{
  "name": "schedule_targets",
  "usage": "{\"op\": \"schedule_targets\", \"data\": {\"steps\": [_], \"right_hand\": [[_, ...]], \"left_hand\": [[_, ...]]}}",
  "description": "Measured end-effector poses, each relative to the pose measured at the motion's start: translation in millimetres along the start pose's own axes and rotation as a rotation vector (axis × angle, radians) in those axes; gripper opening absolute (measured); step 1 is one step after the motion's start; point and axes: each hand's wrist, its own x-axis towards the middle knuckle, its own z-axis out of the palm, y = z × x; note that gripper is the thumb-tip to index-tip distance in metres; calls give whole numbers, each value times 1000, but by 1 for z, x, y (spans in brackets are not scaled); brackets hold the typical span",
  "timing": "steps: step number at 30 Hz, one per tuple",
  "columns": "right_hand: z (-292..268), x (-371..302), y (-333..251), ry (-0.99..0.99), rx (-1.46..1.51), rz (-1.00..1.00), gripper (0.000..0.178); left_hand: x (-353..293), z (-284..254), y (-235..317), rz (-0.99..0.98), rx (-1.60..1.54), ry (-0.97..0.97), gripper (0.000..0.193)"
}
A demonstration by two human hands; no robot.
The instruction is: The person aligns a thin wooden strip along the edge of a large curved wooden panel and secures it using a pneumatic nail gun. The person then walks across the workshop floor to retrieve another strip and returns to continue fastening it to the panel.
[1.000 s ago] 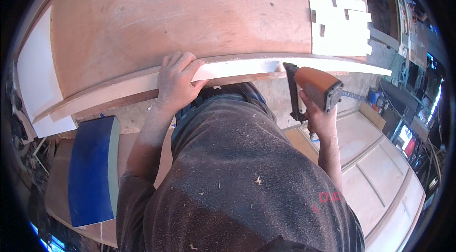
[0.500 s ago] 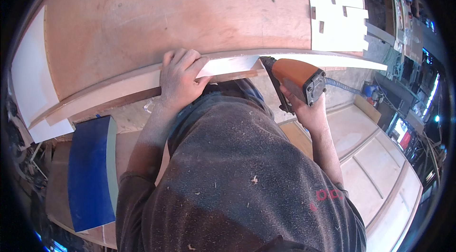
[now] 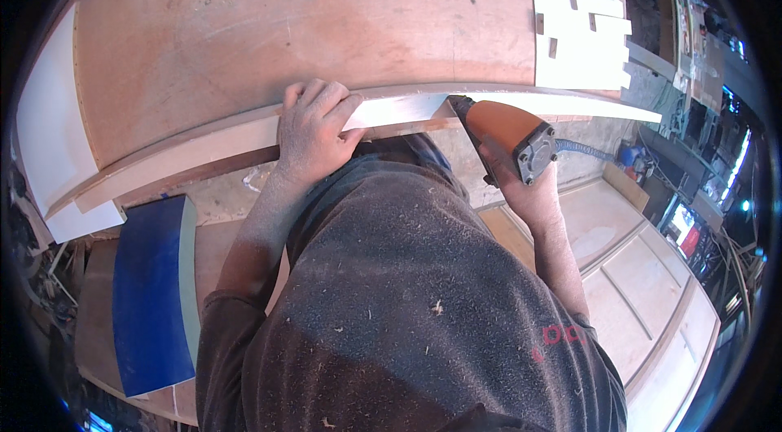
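Left hand [image 3: 314, 127] lies palm-down on the front edge of the plywood panel [image 3: 309, 25], fingers spread over a long white strip [image 3: 407, 110] that runs along that edge; the hand presses flat, gripping nothing. Right hand [image 3: 521, 188] is wrapped tight around the grip of an orange pneumatic nailer [image 3: 509, 135], whose nose meets the underside of the white strip just to the right of the left hand's thumb. The two hands are near each other but not touching, with the nailer's nose between them. A blue air hose [image 3: 586, 151] trails off the nailer's rear toward the right. A white notched sheet [image 3: 574, 33] lies flat on the panel's upper right corner, well apart from both hands. A second white board [image 3: 49, 131] lines the panel's left edge. Below the bench on the left, a blue-faced board [image 3: 151, 289] lies on another wood piece. Light wood panels with framed recesses [image 3: 643, 269] sit low on the right. The person's dark shirt [image 3: 423, 302], dusted with sawdust, fills the lower centre.
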Motion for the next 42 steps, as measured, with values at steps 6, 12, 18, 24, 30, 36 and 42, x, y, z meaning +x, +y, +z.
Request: {"op": "schedule_targets", "data": {"steps": [6, 12, 18, 24, 30, 36, 42], "right_hand": [[7, -2, 4, -30, -27, 4, 39], [18, -3, 1, -29, 11, -100, 39], [18, -2, -3, 15, -169, -248, 38], [24, -4, -2, -10, -49, -152, 35], [35, -4, -5, -139, -184, -159, 34], [45, -3, -23, -33, -127, -333, 36], [47, -1, -21, -59, -220, -262, 40]], "left_hand": [[0, 1, 0, 11, -8, 27, 48], [0, 1, 0, -3, -10, 1, 48], [-1, -1, 0, -18, -10, -48, 40], [0, 2, -2, 11, -4, -11, 46], [-2, 6, -2, 10, 24, 4, 46], [-2, 7, -5, 43, 6, 51, 44], [-3, 10, -6, 44, -12, 67, 41]]}}
